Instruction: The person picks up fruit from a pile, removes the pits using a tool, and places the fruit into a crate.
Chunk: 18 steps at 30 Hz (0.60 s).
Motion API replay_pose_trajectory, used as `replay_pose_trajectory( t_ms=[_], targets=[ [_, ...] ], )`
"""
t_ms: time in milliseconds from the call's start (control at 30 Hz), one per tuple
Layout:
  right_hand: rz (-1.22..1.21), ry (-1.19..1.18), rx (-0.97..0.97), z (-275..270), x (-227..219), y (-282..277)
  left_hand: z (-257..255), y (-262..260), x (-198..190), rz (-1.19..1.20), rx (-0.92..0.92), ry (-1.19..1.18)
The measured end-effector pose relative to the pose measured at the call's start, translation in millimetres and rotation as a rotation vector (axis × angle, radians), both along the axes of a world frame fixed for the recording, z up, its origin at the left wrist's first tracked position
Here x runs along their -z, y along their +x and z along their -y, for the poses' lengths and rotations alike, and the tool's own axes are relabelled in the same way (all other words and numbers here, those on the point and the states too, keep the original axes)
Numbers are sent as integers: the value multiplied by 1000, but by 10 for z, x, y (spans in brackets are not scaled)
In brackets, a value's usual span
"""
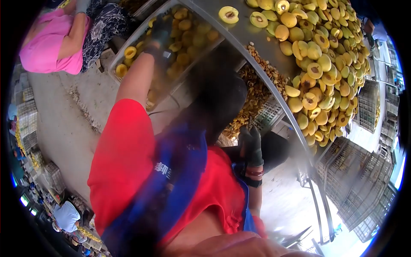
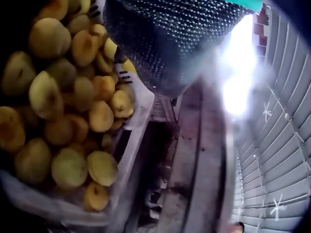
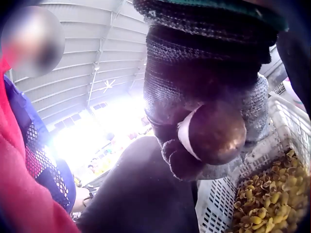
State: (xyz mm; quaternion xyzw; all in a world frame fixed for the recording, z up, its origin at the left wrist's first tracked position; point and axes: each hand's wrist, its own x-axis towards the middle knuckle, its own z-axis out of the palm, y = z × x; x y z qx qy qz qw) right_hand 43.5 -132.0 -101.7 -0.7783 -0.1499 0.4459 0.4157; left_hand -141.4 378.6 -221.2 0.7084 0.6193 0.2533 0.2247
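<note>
In the head view my gloved left hand (image 1: 162,32) reaches over a pale plastic crate (image 1: 114,68) of halved yellow, apricot-like fruit (image 1: 182,25). The left wrist view shows the dark knit glove (image 2: 165,48) over the crate's rim, close to the fruit (image 2: 99,116); its fingertips are hidden. My gloved right hand (image 1: 250,147) is near my lap, beside a crate of stones and scraps (image 1: 250,100). In the right wrist view its fingers curl round a brown, rounded thing (image 3: 218,133) with a pale edge; I cannot tell its kind.
A metal table (image 1: 274,81) bears a large heap of halved fruit (image 1: 319,64), with two halves near its edge. Stacked crates (image 1: 355,180) stand at the right. Someone in a pink top (image 1: 55,43) sits at the upper left. White crate walls (image 3: 218,201) hold the scraps.
</note>
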Motion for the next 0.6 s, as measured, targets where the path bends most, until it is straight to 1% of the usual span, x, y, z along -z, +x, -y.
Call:
replay_pose_trajectory(
  t_ms=[67, 133, 167, 200, 267, 300, 367, 400, 467, 500, 567, 600],
  targets=[
    [84, 19, -84, 87, 240, 50, -274, 114, 100, -41, 16, 64],
    [157, 7, -168, 104, 340, 88, -537, 120, 324, -217, 196, -14],
    [160, -14, -164, 128, 369, 80, -599, 135, 441, -306, 288, -55],
    [82, -43, -111, 58, 300, 69, -631, 182, 560, -300, 283, -85],
    [-65, -102, 6, -81, 160, 46, -569, 258, 628, -292, 271, -150],
    [-92, -96, -38, -29, 186, 83, -544, 266, 666, -349, 284, -125],
    [-33, -39, -135, 10, 259, 71, -550, 240, 658, -467, 310, -59],
    [56, 9, -186, -34, 296, 43, -526, 207, 593, -376, 326, -84],
    [120, 47, -173, 2, 473, 40, -424, 153, 281, -192, 364, -128],
    [89, 34, -109, 105, 661, 34, -302, 174, 67, -115, 289, 65],
    [107, 36, -81, 144, 692, 33, 5, 351, -443, 55, 134, 446],
    [154, 50, -121, 80, 546, 36, 145, 477, -664, 50, 163, 566]
  ],
)
